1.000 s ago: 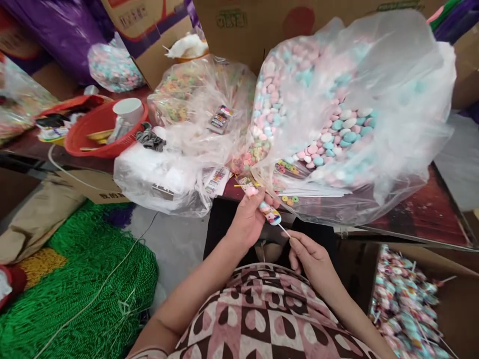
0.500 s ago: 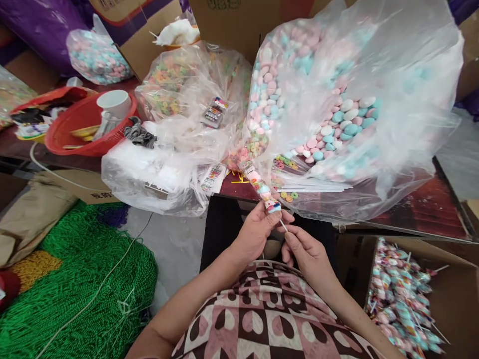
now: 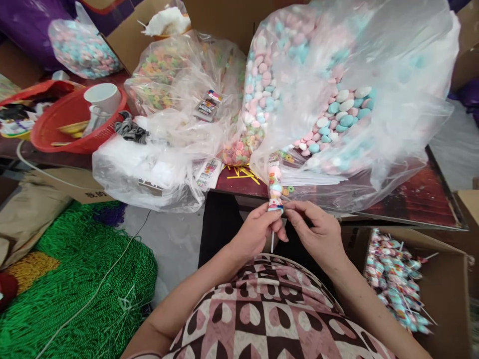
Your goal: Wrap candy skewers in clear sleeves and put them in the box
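A wrapped candy stick (image 3: 276, 185) stands nearly upright over the table's front edge, its white stick pointing down. My left hand (image 3: 260, 227) is closed round its lower end. My right hand (image 3: 316, 227) pinches at the right side of the same wrapper's lower end, thumb and forefinger together. Behind the candy stick lie a stack of white paper (image 3: 318, 178) and several small ring candies (image 3: 288, 190). Yellow twist ties (image 3: 243, 174) are scattered to its left. A large clear bag of pink, white and blue candies (image 3: 346, 112) fills the table's right.
Bags of ring candies (image 3: 164, 75), a white plastic bag (image 3: 149, 169) and a red basket (image 3: 45, 134) with a white cup (image 3: 103, 97) are at the left. Green strands (image 3: 82, 279) lie at lower left. A cardboard box (image 3: 449, 299) at lower right holds finished candy sticks (image 3: 396, 284).
The candy stick has turned from leaning left to nearly upright. My right hand has moved from the white stick up to the wrapper's lower end. The view has shifted slightly.
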Demonstrator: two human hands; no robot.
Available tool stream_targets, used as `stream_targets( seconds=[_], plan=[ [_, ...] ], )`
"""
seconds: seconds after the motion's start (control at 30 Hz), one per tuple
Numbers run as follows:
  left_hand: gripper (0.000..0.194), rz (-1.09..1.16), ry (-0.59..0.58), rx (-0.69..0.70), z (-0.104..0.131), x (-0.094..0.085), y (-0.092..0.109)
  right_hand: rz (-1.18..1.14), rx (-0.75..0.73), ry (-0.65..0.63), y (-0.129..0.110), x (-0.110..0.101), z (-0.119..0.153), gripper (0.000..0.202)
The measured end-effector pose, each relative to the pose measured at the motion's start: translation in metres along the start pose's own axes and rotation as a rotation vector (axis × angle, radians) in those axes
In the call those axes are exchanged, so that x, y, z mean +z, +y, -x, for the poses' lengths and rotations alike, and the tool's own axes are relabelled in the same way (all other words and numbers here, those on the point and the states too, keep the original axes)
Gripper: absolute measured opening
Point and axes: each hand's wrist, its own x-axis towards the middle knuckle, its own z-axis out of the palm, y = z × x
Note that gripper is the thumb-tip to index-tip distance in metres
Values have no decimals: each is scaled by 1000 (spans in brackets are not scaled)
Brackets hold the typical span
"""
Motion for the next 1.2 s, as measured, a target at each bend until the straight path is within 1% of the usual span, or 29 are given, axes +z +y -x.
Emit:
stream_targets(
  seconds=[0.13, 0.37, 0.5, 0.63, 0.77, 0.87, 0.93, 1.03, 1.1, 1.13, 1.2],
  plan=[
    [29, 6, -21, -39, -1, -1, -2, 135, -64, 45, -1, 7, -1, 19],
    [31, -5, -23, -78, -2, -2, -4, 346, -261, 139, 2, 11, 0, 13],
    [30, -18, -18, -93, -3, -3, -7, 451, -363, 218, 6, 15, -1, 10],
    [28, -31, 20, -92, -3, -3, -11, 486, -353, 234, 8, 18, -1, 10],
    [23, -116, 116, -38, -3, 0, -14, 493, -344, 211, 9, 20, 3, 10],
    [28, -122, 137, -19, -2, -1, -14, 480, -345, 181, 11, 21, 8, 10],
    [26, -43, 82, -70, -1, -5, -12, 430, -298, 153, 12, 22, 11, 9],
    [17, 136, -91, -192, 0, -11, -8, 312, -165, 152, 14, 21, 14, 9],
    [14, 205, -180, -230, 0, -14, -6, 242, -112, 167, 15, 21, 14, 7],
    [13, 213, -193, -232, 0, -14, -6, 220, -107, 169, 15, 20, 14, 7],
    [12, 194, -176, -223, 0, -14, -7, 217, -129, 161, 15, 20, 14, 7]
  ],
)
